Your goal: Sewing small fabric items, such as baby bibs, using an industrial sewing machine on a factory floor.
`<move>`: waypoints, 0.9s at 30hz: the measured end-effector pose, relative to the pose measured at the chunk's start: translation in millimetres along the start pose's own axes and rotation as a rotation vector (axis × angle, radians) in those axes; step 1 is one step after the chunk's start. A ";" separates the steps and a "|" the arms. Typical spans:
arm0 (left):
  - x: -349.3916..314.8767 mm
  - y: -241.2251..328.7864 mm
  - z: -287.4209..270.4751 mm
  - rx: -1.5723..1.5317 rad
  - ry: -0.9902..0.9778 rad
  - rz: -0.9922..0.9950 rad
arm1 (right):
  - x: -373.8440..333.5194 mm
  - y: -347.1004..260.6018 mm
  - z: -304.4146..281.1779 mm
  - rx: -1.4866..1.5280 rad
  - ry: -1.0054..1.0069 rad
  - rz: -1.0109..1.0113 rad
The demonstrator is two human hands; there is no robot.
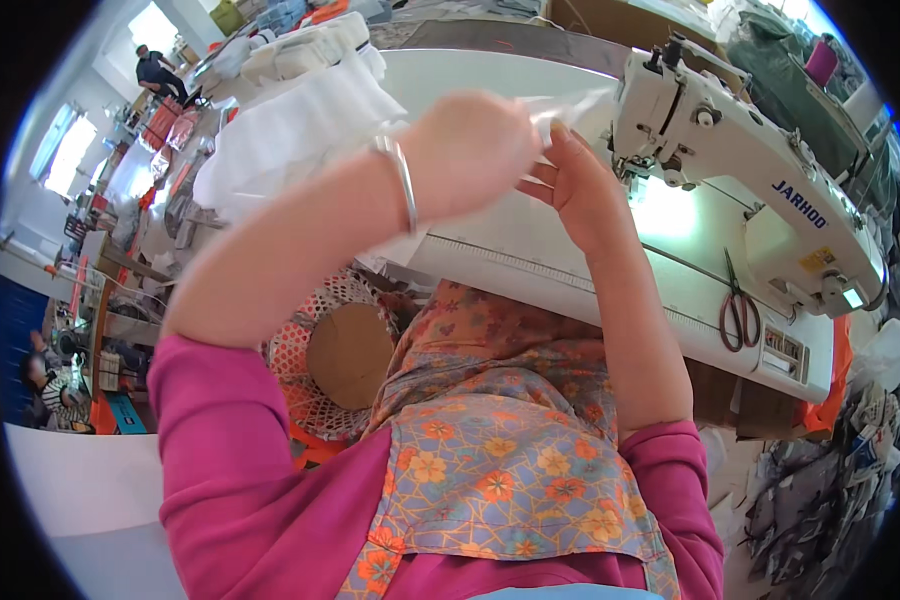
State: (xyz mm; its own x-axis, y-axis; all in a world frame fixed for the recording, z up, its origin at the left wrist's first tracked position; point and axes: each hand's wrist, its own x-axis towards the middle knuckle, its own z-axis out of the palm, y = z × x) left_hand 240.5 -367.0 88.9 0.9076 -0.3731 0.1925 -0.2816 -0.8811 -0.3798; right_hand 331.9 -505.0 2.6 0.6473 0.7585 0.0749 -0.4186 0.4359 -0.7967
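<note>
From the head view I have both bare hands raised over the white table point(470, 70), just left of the sewing machine point(740, 150). My left hand point(482, 150) is blurred and its fingers are mostly hidden, so I cannot tell whether it is clamped on anything; a silver bracelet point(407, 190) circles its wrist. My right hand point(582, 185) is just beside the needle area, its fingers bent toward the left hand, fingertips at a thin clear film point(582, 105); I cannot tell whether they grip it. That film spans from the left hand toward the machine's head, nearer the table's far edge than its near one. White sheeting point(295, 125) lies across the table's left end. Dark-handled scissors point(736, 290) lie toward the near right corner, and a ruler strip point(515, 257) follows the near edge. Below that edge, toward its left end, I see a netted basket point(295, 335) with a brown disc point(350, 355).
</note>
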 end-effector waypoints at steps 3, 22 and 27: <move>-14.5 53.4 27.6 -0.113 0.071 -0.060 | 0.5 15.1 -16.5 -0.200 0.201 0.032; -156.0 44.3 122.5 -0.353 0.180 -0.666 | -30.7 26.0 -57.4 -1.656 0.458 -0.141; -158.5 44.3 130.3 -0.355 0.126 -0.699 | -33.2 21.7 -17.7 -1.774 0.259 -0.466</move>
State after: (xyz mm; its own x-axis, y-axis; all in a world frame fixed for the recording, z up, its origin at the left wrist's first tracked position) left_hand 124.7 -309.0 -76.3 0.8746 0.2898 0.3887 0.2392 -0.9552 0.1741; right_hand 312.6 -529.2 -27.7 0.6411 0.5825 0.4997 0.7661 -0.5240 -0.3721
